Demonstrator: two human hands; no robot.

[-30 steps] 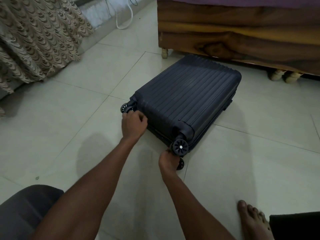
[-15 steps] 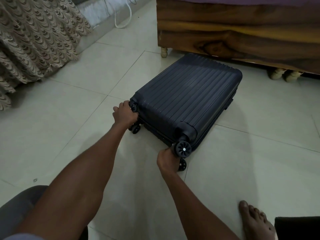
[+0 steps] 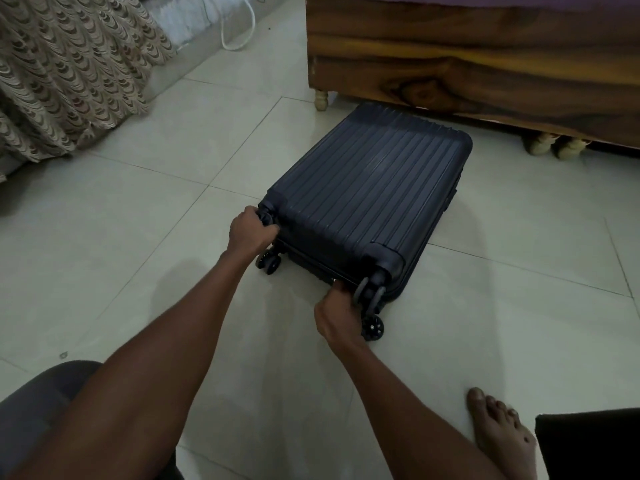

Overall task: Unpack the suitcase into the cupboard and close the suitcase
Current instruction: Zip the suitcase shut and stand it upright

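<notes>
A dark blue ribbed hard-shell suitcase lies flat and closed on the tiled floor, its wheeled end toward me. My left hand grips the near-left corner around a wheel. My right hand pinches something small at the seam on the near edge, beside the right-hand wheels; what it pinches is too small to tell. The cupboard is not in view.
A wooden bed frame on short legs stands right behind the suitcase. A patterned curtain hangs at the left, and a white cable lies by the wall. My bare right foot rests on the floor at the lower right.
My left hand slid from the middle of the near edge to the left corner wheel. My right hand stayed at the seam by the right wheels, which have swivelled.
</notes>
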